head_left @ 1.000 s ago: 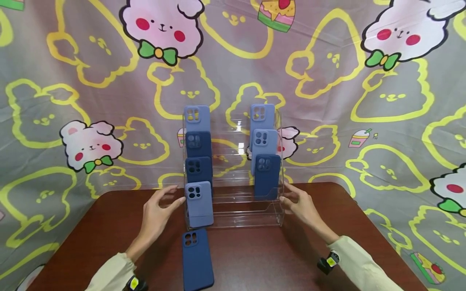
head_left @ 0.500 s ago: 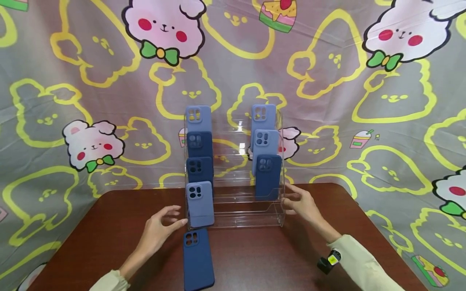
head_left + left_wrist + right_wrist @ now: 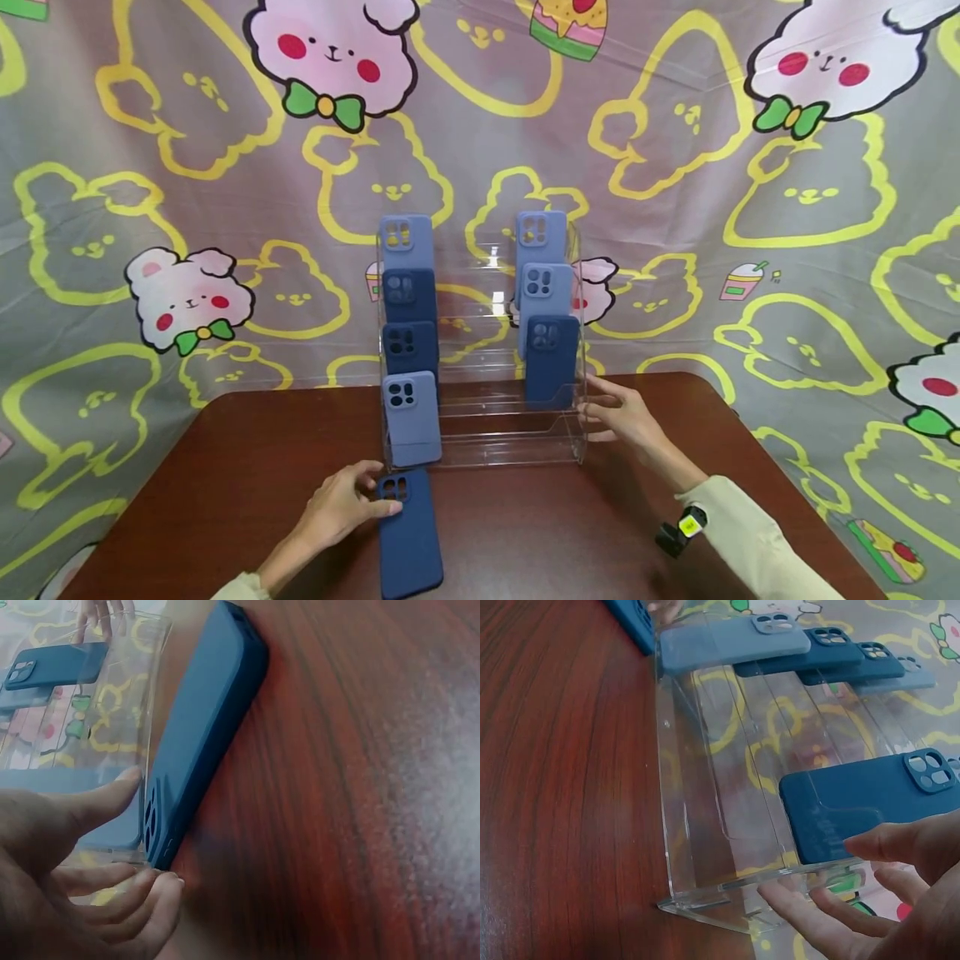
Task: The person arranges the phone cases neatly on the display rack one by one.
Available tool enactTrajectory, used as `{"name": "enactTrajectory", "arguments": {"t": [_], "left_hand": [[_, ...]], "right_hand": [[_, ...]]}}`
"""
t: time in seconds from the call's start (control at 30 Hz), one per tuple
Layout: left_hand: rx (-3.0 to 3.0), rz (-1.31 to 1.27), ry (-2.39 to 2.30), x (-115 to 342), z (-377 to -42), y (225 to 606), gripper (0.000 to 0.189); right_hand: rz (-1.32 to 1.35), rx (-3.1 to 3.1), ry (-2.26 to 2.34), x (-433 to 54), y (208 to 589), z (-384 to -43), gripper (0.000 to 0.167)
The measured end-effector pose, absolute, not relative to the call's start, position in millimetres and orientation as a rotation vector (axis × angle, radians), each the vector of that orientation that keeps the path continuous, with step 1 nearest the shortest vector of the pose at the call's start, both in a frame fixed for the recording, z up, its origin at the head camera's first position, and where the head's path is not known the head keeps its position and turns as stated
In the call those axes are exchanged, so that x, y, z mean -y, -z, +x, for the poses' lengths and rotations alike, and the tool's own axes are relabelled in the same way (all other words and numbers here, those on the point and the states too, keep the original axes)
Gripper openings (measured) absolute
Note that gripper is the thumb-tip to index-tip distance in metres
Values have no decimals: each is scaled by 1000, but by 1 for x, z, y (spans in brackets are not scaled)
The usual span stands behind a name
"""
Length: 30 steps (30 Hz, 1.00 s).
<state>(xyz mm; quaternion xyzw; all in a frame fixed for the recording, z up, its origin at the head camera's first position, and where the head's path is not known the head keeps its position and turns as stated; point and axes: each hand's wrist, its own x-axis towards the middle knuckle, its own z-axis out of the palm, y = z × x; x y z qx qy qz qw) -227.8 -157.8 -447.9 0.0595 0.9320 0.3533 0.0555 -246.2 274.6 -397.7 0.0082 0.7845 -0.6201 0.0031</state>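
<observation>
A dark blue phone case (image 3: 411, 546) lies flat on the table before the clear acrylic rack (image 3: 487, 454). My left hand (image 3: 341, 504) is at the case's camera-cutout end. In the left wrist view its thumb (image 3: 112, 796) hovers above the case, with the other fingertips by the end edge. My right hand (image 3: 628, 425) rests at the rack's right side with fingers extended, beside another dark blue case (image 3: 551, 367) standing in the rack. Its fingertips (image 3: 776, 894) lie along the outside of the side wall in the right wrist view.
Down the rack's left side stand several cases, with a light blue one (image 3: 412, 425) lowest. Two lavender-blue cases, the lower one (image 3: 547, 287) partly covered, stand high on the right. A patterned cloth (image 3: 660, 208) hangs behind the brown table (image 3: 247, 450).
My left hand has left the rack's left side and come down toward me to the case lying on the table. My right hand stays by the rack's right side.
</observation>
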Motion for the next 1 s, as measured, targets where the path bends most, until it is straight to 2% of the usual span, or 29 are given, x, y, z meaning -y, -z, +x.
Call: {"name": "enactTrajectory", "arguments": {"t": [0.27,0.47,0.63,0.8,1.0], "left_hand": [[-2797,208,-902,157,-222,454,75],[-2834,289,-906,152,-220,451,65],[-2801,344,-1021,146,-214,449,57],[-2616,269,-1272,148,-214,447,47],[-2552,157,-1460,151,-218,447,53]], "right_hand": [[7,-2445,1900,-272,400,-244,68],[-20,-2465,1900,-272,398,-245,68],[-53,-2488,1891,-271,398,-245,68],[-73,-2500,1874,-270,397,-245,68],[-83,-2519,1863,-272,397,-244,69]]}}
